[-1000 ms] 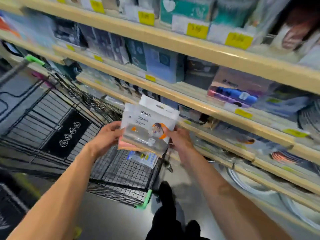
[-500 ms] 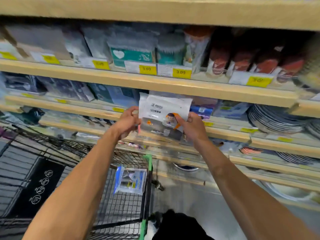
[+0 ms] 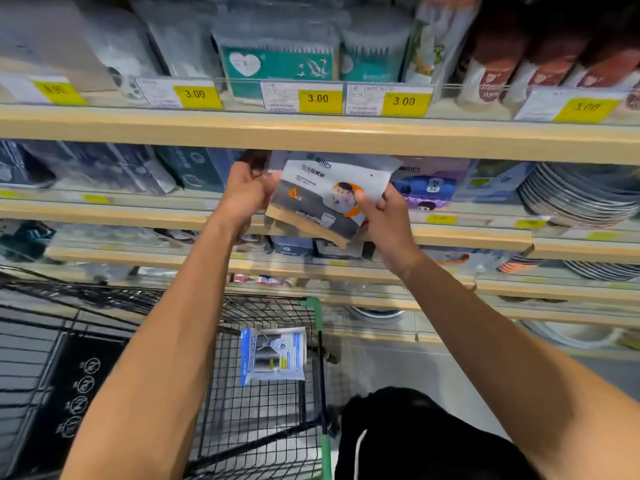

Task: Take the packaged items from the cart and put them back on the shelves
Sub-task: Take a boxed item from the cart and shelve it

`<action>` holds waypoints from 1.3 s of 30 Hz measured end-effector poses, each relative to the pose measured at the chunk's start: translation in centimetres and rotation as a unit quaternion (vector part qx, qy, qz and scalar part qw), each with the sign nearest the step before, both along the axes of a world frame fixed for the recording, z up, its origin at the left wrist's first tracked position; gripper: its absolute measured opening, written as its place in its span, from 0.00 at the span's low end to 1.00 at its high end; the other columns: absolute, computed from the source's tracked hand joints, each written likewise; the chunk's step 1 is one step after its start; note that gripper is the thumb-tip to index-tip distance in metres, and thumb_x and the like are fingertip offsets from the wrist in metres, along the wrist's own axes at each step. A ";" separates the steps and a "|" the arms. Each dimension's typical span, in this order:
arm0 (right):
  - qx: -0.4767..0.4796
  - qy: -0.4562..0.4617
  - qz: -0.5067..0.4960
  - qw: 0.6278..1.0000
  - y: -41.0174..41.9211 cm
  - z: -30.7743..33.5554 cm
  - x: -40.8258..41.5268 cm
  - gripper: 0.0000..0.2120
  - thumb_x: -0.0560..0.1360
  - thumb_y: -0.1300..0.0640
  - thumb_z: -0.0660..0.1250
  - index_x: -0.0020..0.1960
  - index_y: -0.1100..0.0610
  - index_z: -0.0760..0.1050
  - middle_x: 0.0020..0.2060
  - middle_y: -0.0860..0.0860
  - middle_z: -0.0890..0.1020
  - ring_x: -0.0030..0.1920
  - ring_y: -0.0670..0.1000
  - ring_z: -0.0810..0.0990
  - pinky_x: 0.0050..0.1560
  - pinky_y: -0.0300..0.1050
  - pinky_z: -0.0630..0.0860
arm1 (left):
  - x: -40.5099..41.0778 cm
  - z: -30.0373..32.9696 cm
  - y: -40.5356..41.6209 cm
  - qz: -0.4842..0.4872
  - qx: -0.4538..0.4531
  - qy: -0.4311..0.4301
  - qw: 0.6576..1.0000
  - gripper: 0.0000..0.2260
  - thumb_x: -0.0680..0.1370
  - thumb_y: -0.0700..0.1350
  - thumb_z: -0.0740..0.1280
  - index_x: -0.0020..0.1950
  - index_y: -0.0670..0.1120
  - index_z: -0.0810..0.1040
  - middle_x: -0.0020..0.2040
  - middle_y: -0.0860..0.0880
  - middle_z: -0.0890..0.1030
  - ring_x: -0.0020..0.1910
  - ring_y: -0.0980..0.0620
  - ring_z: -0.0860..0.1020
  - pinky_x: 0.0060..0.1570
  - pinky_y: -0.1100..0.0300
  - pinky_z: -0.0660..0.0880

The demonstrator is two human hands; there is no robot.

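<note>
Both hands, left (image 3: 244, 192) and right (image 3: 382, 216), are gripping the side edges of a packet (image 3: 323, 195), holding it tilted before the second shelf (image 3: 485, 233). Another packet (image 3: 273, 355) is lying in the cart (image 3: 311, 341), near and below.

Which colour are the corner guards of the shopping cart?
Green; the corner guard shows best in the head view.

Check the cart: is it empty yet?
Not empty. One blue-and-white packet lies in the cart, while both hands hold another package at the shelf.
</note>
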State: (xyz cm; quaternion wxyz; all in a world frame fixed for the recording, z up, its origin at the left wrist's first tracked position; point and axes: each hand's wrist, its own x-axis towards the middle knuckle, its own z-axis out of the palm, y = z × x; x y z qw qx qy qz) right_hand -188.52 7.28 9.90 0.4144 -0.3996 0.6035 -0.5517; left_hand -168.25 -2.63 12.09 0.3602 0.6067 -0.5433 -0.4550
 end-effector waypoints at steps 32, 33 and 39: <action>0.011 0.254 -0.164 0.953 -1.4 2.9 0.1 0.15 0.76 0.48 0.69 0.51 0.61 0.79 0.43 0.53 0.81 0.44 0.53 0.75 0.42 0.45 0.67 | -1.6 -1.0 2.2 -0.047 -0.118 -0.038 0.991 0.11 0.77 0.40 0.71 0.58 0.42 0.78 0.49 0.50 0.83 0.46 0.57 0.83 0.53 0.56 0.82; 0.017 0.258 -0.175 0.950 -1.6 3.2 0.2 0.15 0.77 0.49 0.69 0.51 0.63 0.78 0.43 0.54 0.79 0.44 0.53 0.73 0.43 0.44 0.65 | -1.9 -0.6 1.6 -0.015 -0.128 -0.060 0.990 0.11 0.76 0.40 0.72 0.57 0.42 0.78 0.49 0.48 0.84 0.46 0.54 0.83 0.53 0.53 0.82; 0.067 0.325 -0.172 0.928 -2.2 3.2 1.3 0.11 0.78 0.53 0.68 0.51 0.62 0.75 0.48 0.57 0.78 0.51 0.57 0.75 0.46 0.47 0.67 | -3.3 -0.9 0.9 0.096 -0.125 -0.212 0.964 0.14 0.76 0.47 0.72 0.55 0.38 0.78 0.53 0.41 0.82 0.54 0.42 0.80 0.56 0.48 0.77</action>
